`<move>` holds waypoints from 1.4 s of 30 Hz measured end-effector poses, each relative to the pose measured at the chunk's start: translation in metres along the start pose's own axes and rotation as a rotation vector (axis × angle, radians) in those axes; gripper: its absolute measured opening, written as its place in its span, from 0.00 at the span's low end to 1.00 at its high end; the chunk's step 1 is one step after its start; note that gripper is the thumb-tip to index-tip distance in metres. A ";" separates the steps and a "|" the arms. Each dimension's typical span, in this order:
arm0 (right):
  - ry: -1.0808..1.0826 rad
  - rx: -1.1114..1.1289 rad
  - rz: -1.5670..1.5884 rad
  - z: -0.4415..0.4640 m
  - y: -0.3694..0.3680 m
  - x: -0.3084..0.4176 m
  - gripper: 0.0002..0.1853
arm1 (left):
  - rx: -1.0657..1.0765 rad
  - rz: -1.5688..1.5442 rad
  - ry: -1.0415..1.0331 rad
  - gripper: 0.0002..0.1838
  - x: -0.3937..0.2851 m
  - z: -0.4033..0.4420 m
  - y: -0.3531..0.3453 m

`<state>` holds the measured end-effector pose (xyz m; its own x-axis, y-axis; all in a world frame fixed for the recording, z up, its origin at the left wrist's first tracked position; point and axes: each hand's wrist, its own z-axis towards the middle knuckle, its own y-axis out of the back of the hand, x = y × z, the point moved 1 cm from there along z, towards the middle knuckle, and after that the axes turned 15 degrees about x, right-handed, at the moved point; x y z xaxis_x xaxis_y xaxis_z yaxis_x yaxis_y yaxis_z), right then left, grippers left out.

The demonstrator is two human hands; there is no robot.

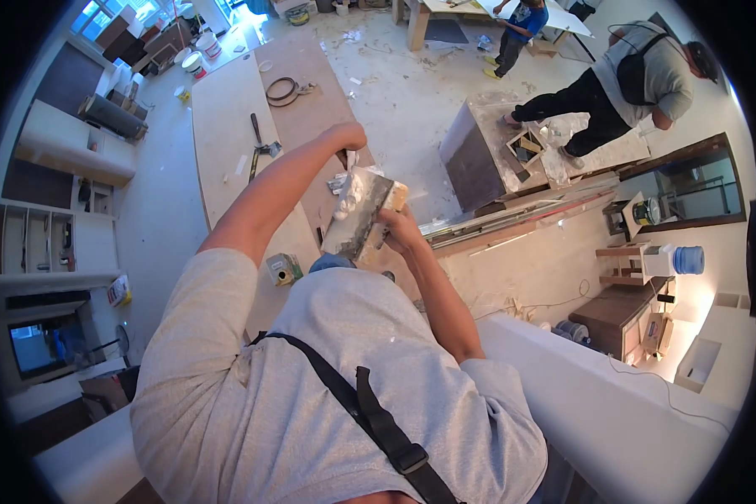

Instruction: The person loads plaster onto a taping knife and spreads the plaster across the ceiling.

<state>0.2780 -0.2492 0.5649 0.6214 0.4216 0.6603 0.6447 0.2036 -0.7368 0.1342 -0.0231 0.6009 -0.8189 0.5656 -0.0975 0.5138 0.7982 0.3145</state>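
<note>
My right hand (401,228) grips a flat metal plastering trowel (354,220) by its right edge, thumb on the face. White plaster (363,186) is heaped near the upper end of that plate, and grey smears cover the rest. At the plate's far end my left hand (351,137) is bent down and closed around a tool with a dark handle (343,158). Most of this tool is hidden, so its kind does not show. Beneath both hands lies a long board (311,92). On it are a hammer (265,149) and an open tin (284,269).
A coil of dark edging (283,91) lies farther along the board. On the right, a co-worker (643,71) stands on a box-like cabinet (479,160); another person (522,34) is beside a table at the back. Long strips (521,214) lie at mid right. Buckets (195,64) stand far left.
</note>
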 end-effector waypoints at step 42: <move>0.418 -0.148 -0.737 -0.048 -0.080 0.081 0.17 | -1.221 -1.720 -0.460 0.18 -0.106 -0.082 -0.164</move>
<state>0.2987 -0.2737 0.6843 0.1151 -0.1391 0.9836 0.9815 0.1682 -0.0911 0.1159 -0.2315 0.6375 0.0270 -0.2296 -0.9729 -0.9979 0.0516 -0.0398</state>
